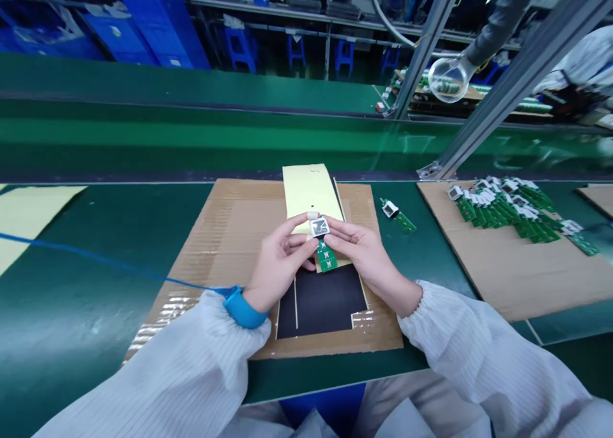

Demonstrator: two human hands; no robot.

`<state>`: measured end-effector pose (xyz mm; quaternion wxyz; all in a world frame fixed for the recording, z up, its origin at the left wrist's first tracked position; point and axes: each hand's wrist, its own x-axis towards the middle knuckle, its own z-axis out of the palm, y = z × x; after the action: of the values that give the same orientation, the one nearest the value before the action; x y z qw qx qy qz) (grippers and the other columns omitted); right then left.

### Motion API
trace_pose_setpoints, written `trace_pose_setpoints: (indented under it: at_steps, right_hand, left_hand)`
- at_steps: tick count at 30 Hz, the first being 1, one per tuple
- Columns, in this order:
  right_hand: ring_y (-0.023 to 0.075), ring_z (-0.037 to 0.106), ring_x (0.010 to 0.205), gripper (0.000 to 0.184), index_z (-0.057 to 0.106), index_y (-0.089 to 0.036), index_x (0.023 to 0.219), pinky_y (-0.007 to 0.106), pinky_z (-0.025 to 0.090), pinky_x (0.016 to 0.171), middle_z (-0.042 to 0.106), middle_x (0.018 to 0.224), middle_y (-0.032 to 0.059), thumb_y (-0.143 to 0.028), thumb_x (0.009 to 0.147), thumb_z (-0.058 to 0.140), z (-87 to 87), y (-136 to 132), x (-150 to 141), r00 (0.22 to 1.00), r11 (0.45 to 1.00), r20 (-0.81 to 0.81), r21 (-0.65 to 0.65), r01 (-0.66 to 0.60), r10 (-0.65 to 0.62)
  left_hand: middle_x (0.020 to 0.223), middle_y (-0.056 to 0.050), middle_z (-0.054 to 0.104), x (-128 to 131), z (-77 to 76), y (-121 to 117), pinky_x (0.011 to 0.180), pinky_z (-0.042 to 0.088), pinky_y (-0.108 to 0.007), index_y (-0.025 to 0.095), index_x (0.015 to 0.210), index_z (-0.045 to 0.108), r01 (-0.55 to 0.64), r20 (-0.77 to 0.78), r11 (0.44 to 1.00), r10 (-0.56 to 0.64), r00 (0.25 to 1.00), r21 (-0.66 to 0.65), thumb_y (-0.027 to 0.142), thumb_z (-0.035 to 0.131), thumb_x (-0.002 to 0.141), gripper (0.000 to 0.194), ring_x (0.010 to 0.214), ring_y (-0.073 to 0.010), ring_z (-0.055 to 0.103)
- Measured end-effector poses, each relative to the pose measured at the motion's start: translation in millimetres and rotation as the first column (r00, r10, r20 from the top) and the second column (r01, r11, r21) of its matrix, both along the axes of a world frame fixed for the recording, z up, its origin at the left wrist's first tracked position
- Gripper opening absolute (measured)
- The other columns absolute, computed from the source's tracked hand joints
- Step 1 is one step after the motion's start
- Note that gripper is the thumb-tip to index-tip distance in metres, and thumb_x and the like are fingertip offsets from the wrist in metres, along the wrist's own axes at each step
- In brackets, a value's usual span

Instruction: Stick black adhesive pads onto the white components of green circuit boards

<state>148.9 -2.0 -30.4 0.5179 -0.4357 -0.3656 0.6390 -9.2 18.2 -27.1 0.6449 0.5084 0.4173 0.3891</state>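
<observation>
Green circuit board (326,257) with a white square module (320,226) is pinched at its edges in the closed grip of our left hand (280,260) and right hand (361,253), apparently to spare its face, above yellow paper (309,189) on brown cardboard (244,234).

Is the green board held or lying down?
Held: the left hand and right hand both pinch the green board.

No text is legible; the markings on the green circuit board (326,256) are too small.
</observation>
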Motion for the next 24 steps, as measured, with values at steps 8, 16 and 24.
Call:
trace_pose_setpoints:
  at_steps: [8,16,24]
  right_hand:
    - [0.0179,0.068,0.101,0.033,0.072,-0.022,0.109,0.033,0.053,0.096,0.071,0.112,0.0041,-0.034,0.079,0.07,8.3,29,79,0.794,0.843,0.367,0.437,0.312,-0.484]
    - [0.0259,0.069,0.095,0.029,0.075,-0.022,0.106,0.038,0.05,0.093,0.073,0.103,0.0079,-0.028,0.088,0.054,-7.2,38,142,0.182,0.923,0.914,0.327,0.201,-0.363]
    - [0.0228,0.069,0.096,0.029,0.076,-0.021,0.105,0.03,0.052,0.089,0.073,0.102,0.0056,-0.022,0.083,0.057,-13.8,43,132,0.306,0.964,0.915,0.241,0.109,-0.263]
  left_hand:
    - [0.116,-0.014,0.067,-12,-1.2,7,0.067,0.057,-0.027,0.024,0.148,0.03,-0.033,-0.119,0.995,0.044,0.992,0.095,0.043,0.066,0.085,0.075,0.081,-0.0195,0.07]
    - [0.109,-0.011,0.069,-20,-7.6,17,0.068,0.056,-0.027,0.02,0.141,0.038,-0.034,-0.173,0.995,0.05,0.984,0.094,0.05,0.065,0.083,0.071,0.079,-0.0181,0.069]
    - [0.111,-0.01,0.069,-27,-5.6,27,0.071,0.059,-0.03,0.021,0.14,0.04,-0.06,-0.245,0.992,0.086,0.966,0.115,0.059,0.067,0.077,0.079,0.083,-0.0215,0.069]
